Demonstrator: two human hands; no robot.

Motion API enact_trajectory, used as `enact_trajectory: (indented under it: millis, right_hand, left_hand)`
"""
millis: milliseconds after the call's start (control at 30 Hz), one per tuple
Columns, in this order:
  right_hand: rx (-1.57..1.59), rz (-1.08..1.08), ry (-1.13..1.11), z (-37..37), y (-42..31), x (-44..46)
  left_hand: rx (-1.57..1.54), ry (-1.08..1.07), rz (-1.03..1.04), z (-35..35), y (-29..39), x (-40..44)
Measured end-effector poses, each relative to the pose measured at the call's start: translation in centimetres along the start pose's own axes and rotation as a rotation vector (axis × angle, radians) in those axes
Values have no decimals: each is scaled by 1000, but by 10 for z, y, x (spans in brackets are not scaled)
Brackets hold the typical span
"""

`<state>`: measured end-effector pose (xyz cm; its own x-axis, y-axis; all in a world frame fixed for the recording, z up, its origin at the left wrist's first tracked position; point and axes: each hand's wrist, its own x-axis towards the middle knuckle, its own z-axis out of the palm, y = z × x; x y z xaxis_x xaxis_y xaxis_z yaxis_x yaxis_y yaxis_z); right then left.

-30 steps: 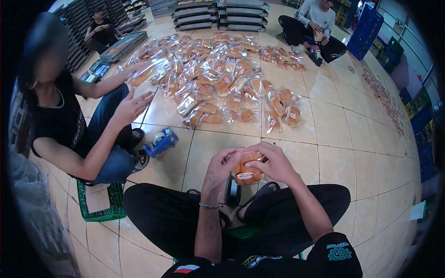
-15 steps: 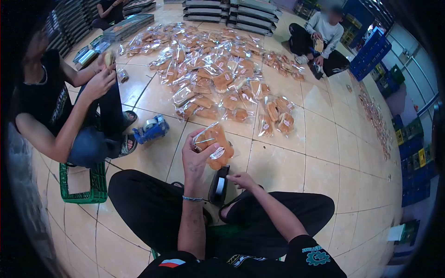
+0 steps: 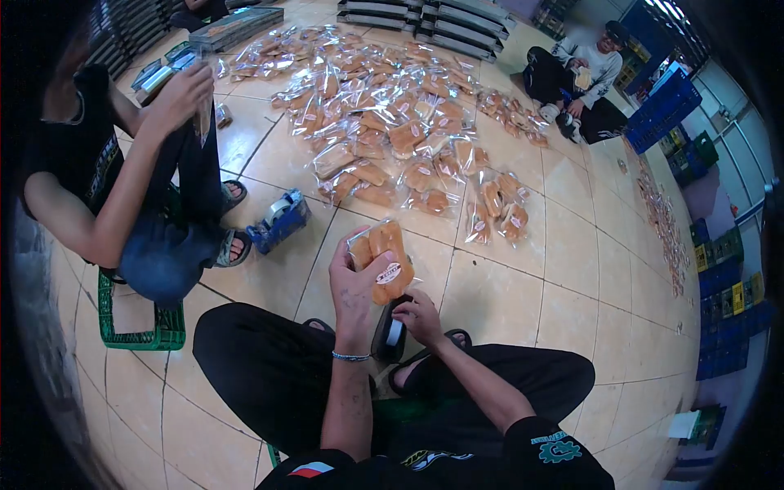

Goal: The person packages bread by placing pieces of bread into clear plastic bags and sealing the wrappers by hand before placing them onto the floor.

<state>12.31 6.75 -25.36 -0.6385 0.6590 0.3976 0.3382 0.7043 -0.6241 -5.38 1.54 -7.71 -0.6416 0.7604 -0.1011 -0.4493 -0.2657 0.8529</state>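
My left hand (image 3: 353, 282) is wrapped round a clear bag of bread (image 3: 387, 253), its thumb lying over the front beside a white oval label. Just below the bag, a black tape dispenser (image 3: 389, 339) with a pale roll stands between my feet. My right hand (image 3: 420, 317) is at the dispenser's upper end, close under the bag's lower edge. Its thumb and fingers are pinched together; whatever they hold is too small to make out.
Ahead on the tiled floor lies a large heap of bagged bread (image 3: 384, 122). A blue tape dispenser (image 3: 279, 220) stands left, near a seated co-worker (image 3: 122, 188) and a green crate (image 3: 167, 328). Another person (image 3: 584, 77) sits far right, beside blue crates (image 3: 663, 106).
My right hand has moved left and up at the black dispenser, closer to the bag. The bag stays in my left hand. The left co-worker's hands have risen.
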Motion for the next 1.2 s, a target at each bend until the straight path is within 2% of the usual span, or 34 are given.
enact_trajectory:
  millis: [67, 100, 133, 200, 233, 300, 400, 467, 600, 633, 700, 733, 800, 833, 967, 1033, 1067, 1167, 1200]
  right_hand:
    - [116, 253, -43, 2, 4, 7]
    - [152, 298, 107, 3, 7, 14]
    - [153, 299, 102, 4, 15, 24]
    - [374, 808, 32, 10, 39, 42]
    - [382, 809, 26, 13, 46, 47]
    - [176, 881, -137, 14, 59, 57]
    - [307, 804, -70, 9, 73, 80]
    - [603, 607, -106, -22, 65, 109]
    - [808, 471, -150, -126, -47, 166]
    - [791, 475, -145, -142, -68, 173]
    - [727, 263, -326, -162, -101, 180]
    - [719, 261, -317, -163, -111, 181]
    - [425, 116, -335, -162, -127, 180]
    - [332, 133, -304, -162, -129, 178]
    - [331, 78, -267, -165, -131, 168]
    - [708, 379, -270, -164, -128, 163]
    - [707, 376, -264, -166, -128, 161]
    - [541, 303, -267, -171, -140, 156]
    - [499, 285, -207, -172, -148, 154]
  left_hand:
    - [-4, 6, -12, 1, -3, 1]
    - [-7, 13, -17, 1, -3, 2]
    - [-8, 18, -18, 2, -3, 2]
    - [-24, 4, -47, 3, -1, 1]
    - [-16, 10, -46, 3, 0, 1]
    - [23, 5, -64, 1, 1, 1]
    - [43, -33, -51, -5, 4, 3]
    - [80, -27, -38, -11, 4, 7]
    - [107, -49, -41, -8, 2, 9]
    - [97, -82, -92, -7, 1, 10]
    - [93, -142, -134, -5, 1, 8]
    - [101, -191, -170, -3, 2, 7]
    - [73, -291, -167, -2, 7, 2]
    - [49, -378, -168, -2, 10, -1]
    - [75, -439, -142, -2, 26, -8]
    - [161, -536, -148, 0, 40, -14]
    - [163, -542, -145, 0, 40, -16]
    - [240, -524, -14, 2, 44, -20]
    - [416, -429, 248, 6, 46, -22]
